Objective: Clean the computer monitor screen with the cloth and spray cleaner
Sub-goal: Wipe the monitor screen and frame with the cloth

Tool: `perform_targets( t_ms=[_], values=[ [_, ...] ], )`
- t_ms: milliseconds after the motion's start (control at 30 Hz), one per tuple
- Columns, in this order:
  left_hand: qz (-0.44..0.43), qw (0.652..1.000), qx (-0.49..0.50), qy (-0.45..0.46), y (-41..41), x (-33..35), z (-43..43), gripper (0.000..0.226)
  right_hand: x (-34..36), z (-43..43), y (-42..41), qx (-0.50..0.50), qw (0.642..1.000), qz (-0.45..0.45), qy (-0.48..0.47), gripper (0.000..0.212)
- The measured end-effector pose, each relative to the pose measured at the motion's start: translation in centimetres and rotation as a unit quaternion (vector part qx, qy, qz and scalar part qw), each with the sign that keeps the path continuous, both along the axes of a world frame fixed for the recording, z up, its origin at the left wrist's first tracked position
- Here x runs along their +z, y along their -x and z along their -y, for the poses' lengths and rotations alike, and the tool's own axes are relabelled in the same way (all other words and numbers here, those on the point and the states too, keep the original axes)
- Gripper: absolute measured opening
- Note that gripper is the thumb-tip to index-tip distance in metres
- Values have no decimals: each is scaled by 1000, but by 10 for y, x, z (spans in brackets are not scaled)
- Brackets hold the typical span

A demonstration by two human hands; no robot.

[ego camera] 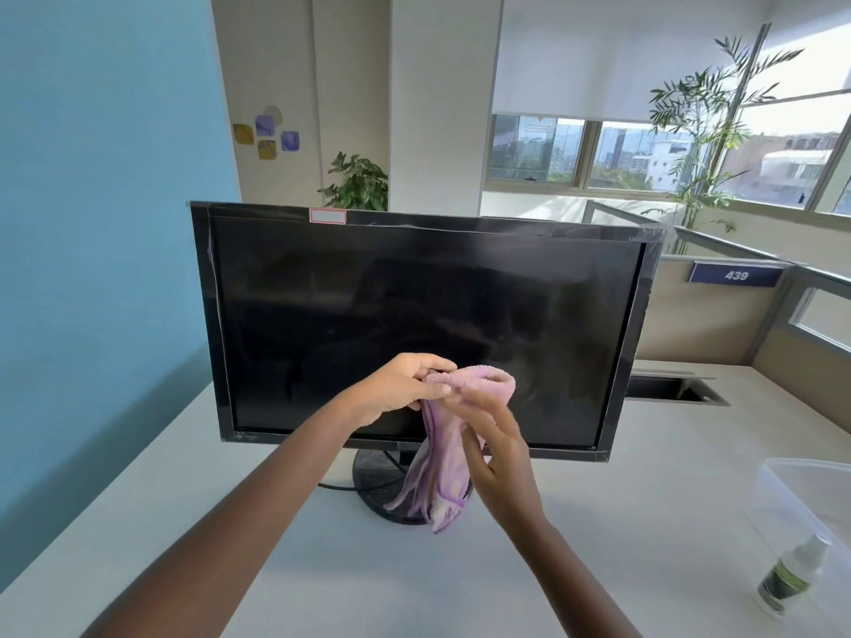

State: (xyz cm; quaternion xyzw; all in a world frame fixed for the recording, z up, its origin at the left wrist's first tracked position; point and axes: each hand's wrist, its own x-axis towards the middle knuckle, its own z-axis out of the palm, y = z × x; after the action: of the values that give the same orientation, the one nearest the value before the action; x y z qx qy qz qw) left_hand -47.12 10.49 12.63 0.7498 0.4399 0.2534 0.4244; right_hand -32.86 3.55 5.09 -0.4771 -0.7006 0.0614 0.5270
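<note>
Just one wide view, worn up on the head. Looking forward and a little down, straight at the front of the monitor [428, 324]. Very near, right over the near edge of the desk [598, 522]. Windows [621, 154] far behind.

A blue plate [735, 274] on the partition [704, 324] reads 439; spray bottle [789, 577] print seems illegible.

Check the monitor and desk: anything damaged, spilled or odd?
The clear film on the monitor frame is wrinkled and lifting at the top right corner and left edge. Faint smears mark the screen. Nothing looks spilled.
</note>
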Motion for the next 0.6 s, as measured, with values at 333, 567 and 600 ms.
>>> perform_targets(
  t_ms=[333,567,600],
  values=[
    [73,971,-58,-218,-43,41,5,26,6,-42,-18,-129,985,-77,-89,73],
    [11,920,38,-390,-55,80,-11,36,71,-84,-83,-209,953,-41,-216,52],
    [-39,892,77,-443,-54,85,-17,39,80,-90,-93,-235,944,-36,-228,52]
  ],
)
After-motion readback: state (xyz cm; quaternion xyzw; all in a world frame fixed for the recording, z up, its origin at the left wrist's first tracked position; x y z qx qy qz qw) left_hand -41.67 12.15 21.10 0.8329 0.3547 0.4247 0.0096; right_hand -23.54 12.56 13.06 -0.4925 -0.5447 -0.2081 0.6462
